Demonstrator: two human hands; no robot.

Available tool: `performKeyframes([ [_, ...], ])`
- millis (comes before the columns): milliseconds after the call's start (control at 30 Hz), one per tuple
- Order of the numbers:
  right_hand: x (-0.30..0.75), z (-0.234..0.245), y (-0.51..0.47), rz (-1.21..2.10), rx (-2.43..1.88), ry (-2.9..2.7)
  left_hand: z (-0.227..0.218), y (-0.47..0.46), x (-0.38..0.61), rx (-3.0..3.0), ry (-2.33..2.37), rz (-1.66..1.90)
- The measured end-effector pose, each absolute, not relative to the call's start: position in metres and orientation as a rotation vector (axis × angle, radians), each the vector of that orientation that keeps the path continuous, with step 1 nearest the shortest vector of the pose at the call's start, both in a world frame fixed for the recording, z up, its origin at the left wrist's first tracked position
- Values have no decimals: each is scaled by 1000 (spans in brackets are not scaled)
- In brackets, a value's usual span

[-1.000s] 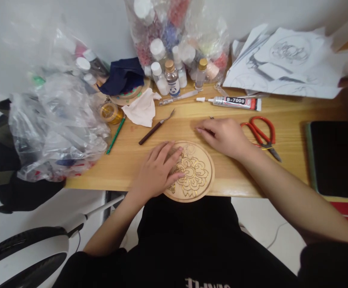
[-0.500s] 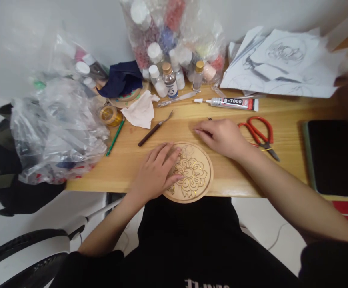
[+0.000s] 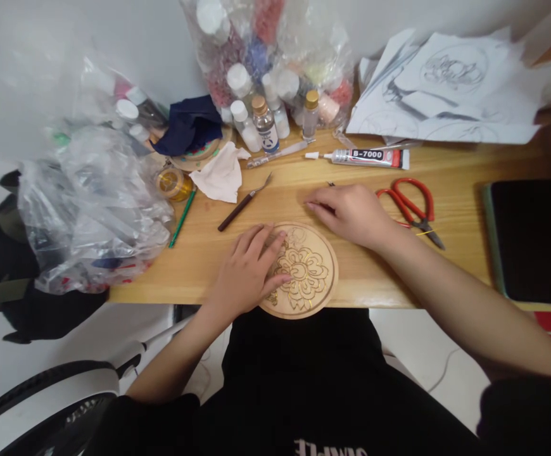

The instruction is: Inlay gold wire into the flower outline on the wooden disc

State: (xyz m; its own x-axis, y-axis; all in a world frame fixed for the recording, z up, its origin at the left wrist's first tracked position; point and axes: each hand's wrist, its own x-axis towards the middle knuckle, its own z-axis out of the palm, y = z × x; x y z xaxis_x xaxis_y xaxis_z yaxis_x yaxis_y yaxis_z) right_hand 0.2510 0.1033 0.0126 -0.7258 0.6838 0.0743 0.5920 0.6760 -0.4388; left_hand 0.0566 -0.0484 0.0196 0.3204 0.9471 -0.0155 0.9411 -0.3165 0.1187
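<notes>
My left hand [image 3: 249,269] lies with spread fingers over the left side of a round wooden plaque [image 3: 331,259]. Gold wire outlines a flower on the plaque, which overhangs the table's front edge; its left part is hidden under the hand. To the right and farther back, my right hand [image 3: 349,212] rests on the table with thumb and fingers pressed together. Whatever they may hold is hidden. A tiny dark tip [image 3: 331,184] shows just behind its knuckles. Red-handled pliers [image 3: 415,199] lie right of that hand, with a short yellow piece across their jaws.
Behind the hands lie a brown-handled tool [image 3: 240,209], a B-7000 glue tube [image 3: 368,157] and several small bottles [image 3: 266,130]. A plastic bag [image 3: 99,196] and green pencil [image 3: 183,218] are at left. Sketch papers [image 3: 446,88] and a black-screened tablet or phone [image 3: 534,240] are at right.
The whole view has shifted slightly. Both hands keep nearly the same pose and place, and the plaque stays where it was.
</notes>
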Motion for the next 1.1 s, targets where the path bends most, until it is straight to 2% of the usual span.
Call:
performKeyframes([
  [433,262,26,105,754,-603,-2787,22,-42,58,2281,1681,230],
  [633,264,30,103,807,-639,-2844,19,-34,57,2350,1619,353],
  [833,262,33,96,766,-747,-2844,23,-29,62,2377,1808,531],
  [967,260,32,91,710,-694,-2800,29,-15,73,2389,1828,508],
  [1100,261,32,90,628,-622,-2731,40,-1,80,2503,1773,336],
])
